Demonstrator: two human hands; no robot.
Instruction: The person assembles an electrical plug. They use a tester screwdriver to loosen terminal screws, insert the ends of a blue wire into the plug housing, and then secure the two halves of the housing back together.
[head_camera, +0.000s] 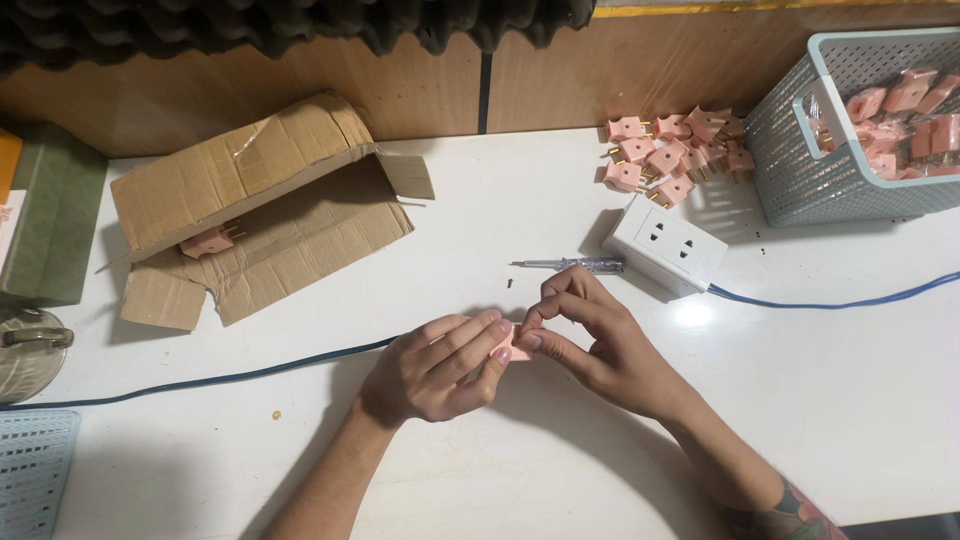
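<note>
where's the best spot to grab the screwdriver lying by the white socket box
Probably the clear plastic handle of the slim tester screwdriver, pinched across its width from above. It lies flat on the white table, its thin metal tip pointing left and the white socket box close behind the handle.

Bare forearms, tattooed right forearm (800, 510)

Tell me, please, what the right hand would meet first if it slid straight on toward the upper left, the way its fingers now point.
Probably the small dark screw just beyond the right hand, then the flattened cardboard box.
</note>
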